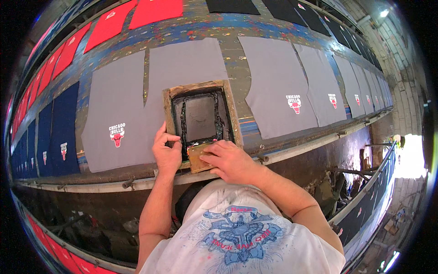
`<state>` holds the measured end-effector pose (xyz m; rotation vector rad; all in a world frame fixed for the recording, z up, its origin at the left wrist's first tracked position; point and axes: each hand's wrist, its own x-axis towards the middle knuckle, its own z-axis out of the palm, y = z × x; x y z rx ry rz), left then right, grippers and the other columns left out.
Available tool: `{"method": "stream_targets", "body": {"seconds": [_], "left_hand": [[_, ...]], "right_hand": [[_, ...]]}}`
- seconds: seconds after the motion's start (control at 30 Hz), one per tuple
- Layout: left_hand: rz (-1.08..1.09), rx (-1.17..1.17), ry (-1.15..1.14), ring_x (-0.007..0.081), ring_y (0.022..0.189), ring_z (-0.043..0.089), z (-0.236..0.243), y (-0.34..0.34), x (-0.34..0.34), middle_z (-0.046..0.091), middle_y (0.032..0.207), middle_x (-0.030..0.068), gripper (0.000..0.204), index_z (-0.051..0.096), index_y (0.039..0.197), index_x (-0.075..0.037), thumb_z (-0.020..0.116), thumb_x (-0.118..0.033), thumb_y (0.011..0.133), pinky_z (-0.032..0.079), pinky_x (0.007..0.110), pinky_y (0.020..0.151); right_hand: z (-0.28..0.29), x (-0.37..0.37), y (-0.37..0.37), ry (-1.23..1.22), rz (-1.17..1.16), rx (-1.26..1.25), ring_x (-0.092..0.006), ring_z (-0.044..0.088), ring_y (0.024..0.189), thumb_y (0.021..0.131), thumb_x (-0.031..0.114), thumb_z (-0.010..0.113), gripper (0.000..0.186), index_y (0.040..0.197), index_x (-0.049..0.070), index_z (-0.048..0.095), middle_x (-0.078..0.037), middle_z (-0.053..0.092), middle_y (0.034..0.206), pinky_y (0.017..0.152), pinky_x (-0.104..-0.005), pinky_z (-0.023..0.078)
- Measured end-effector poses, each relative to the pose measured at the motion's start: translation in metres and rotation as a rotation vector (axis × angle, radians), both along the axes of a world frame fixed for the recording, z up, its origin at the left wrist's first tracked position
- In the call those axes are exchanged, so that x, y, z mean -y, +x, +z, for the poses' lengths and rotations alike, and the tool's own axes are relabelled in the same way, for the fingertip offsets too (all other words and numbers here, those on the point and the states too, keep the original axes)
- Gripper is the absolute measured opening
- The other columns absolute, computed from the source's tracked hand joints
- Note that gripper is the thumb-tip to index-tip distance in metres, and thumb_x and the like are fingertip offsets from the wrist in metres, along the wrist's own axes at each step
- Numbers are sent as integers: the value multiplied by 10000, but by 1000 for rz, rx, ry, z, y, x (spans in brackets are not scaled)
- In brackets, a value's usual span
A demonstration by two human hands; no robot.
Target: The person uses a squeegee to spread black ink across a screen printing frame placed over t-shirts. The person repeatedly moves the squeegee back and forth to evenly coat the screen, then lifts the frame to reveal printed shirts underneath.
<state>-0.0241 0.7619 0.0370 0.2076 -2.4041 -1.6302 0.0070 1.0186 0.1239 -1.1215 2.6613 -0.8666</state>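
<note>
A wooden-framed printing screen (236, 116) with dark ink around its mesh lies on a grey fabric panel (187, 61). My left hand (167, 150) is closed on the frame's lower left side, fingers bent at the wood; part of its grip is hidden. In my right hand (232, 160) is a squeegee (197, 163) with a yellowish-brown wooden handle, resting at the near end of the screen. Its blade is hidden from me. Left of the screen, another grey panel (114, 91) bears a red and white bull's head print (117, 135).
More printed grey panels (278, 82) line the long paint-spotted table (182, 34) to the right. Navy panels (65, 123) lie at the left, red ones (155, 13) and black ones (232, 6) along the far side. Short pegs (128, 183) stick out from the near rail (292, 157).
</note>
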Motion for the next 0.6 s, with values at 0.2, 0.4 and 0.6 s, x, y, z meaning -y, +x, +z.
{"method": "stream_targets", "body": {"seconds": [0.2, 0.4, 0.6], "left_hand": [[5, 35, 231, 297, 1455, 640, 2, -1, -1, 595, 1656, 260, 192, 736, 871, -4, 739, 170, 791, 497, 395, 1180], [-3, 3, 356, 273, 1442, 643, 11, -3, 3, 566, 1687, 255, 272, 698, 960, -11, 742, 197, 791, 505, 381, 1165], [104, 6, 256, 215, 1353, 677, 42, -10, -32, 598, 1661, 245, 296, 687, 968, -17, 752, 203, 781, 532, 340, 1091]], "right_hand": [[0, -32, -6, -252, -394, -14, -439, 606, 1361, 927, 152, 843, 535, 1432, 35, 711, -227, 663, 1481, 1193, -520, 486], [-21, -71, -8, -573, -676, 359, -327, 612, 1396, 996, 128, 810, 663, 1612, 63, 573, -170, 607, 1525, 1176, -424, 509], [-35, -97, -11, -1045, -589, 711, -205, 583, 1427, 1086, 105, 737, 674, 1701, 43, 469, -92, 543, 1592, 1182, -377, 513]]}}
